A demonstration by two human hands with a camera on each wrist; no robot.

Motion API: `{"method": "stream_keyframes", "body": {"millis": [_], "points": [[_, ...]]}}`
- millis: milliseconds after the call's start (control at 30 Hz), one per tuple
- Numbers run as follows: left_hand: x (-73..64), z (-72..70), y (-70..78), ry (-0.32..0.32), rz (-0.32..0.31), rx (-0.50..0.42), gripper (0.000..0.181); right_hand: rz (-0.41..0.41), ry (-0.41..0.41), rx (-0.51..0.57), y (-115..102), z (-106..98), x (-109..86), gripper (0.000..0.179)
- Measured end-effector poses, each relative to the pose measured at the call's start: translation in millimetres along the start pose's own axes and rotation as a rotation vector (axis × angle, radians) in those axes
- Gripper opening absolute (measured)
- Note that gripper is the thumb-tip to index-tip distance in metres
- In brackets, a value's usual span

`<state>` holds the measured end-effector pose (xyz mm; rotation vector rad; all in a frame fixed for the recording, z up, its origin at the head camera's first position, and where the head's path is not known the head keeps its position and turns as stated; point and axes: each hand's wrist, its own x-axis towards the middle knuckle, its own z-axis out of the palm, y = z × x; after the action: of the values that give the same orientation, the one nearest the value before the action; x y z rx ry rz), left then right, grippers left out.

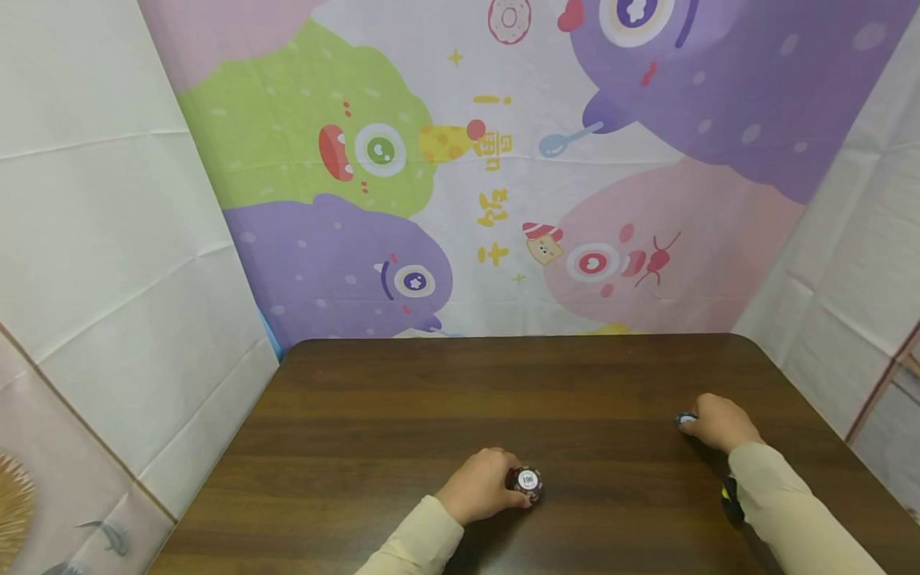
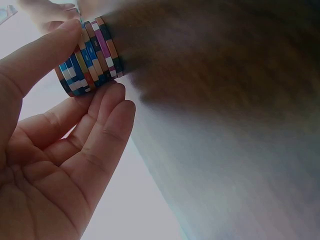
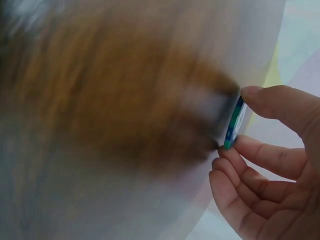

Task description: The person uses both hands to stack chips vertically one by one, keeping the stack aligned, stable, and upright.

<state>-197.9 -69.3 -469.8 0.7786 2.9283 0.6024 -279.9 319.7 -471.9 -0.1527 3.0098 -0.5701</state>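
Observation:
Near the front middle of the table, my left hand (image 1: 483, 485) grips a short stack of poker chips (image 1: 529, 481) between thumb and fingers. The top chip has a white centre marked 100. In the left wrist view the stack (image 2: 90, 57) shows several edges in blue, white, orange, purple and dark colours, its base at or very close to the tabletop. Farther right, my right hand (image 1: 724, 423) pinches a single poker chip (image 1: 686, 418) by its rim. This chip (image 3: 235, 122) has a blue and green edge and lies close to the table; whether it touches cannot be told.
The dark brown wooden table (image 1: 460, 383) has rounded far corners. Behind it hangs a cloth (image 1: 496, 303) printed with cartoon monsters. Pale cloth walls (image 1: 108, 239) stand on both sides. A dark band with a yellow-green spot (image 1: 731, 501) is on the right wrist.

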Motion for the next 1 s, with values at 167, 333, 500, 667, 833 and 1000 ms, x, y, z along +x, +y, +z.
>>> {"method": "stream_keyframes", "body": {"millis": [167,333,500,667,833,1000], "points": [[0.2,0.7,-0.4,-0.003,-0.001,0.006,0.042,-0.018,0.015,0.0,-10,-2,-0.5,0.039],[0.4,1.9,-1.6,0.002,0.002,0.013,0.042,-0.06,0.044,0.001,-27,-6,-1.0,0.026],[0.3,1.8,-1.7,0.003,0.006,0.008,0.042,-0.106,0.062,-0.008,-45,-11,-1.1,0.026],[0.0,1.1,-1.4,0.001,0.0,0.003,0.042,-0.151,0.078,0.002,-61,-13,-2.5,0.033],[0.1,1.5,-1.4,-0.005,-0.01,-0.001,0.042,-0.209,0.101,0.03,-78,-11,-4.2,0.033],[0.2,1.2,-1.5,0.0,-0.01,-0.004,0.042,-0.27,0.117,0.045,-96,-4,-6.1,0.032]]}}
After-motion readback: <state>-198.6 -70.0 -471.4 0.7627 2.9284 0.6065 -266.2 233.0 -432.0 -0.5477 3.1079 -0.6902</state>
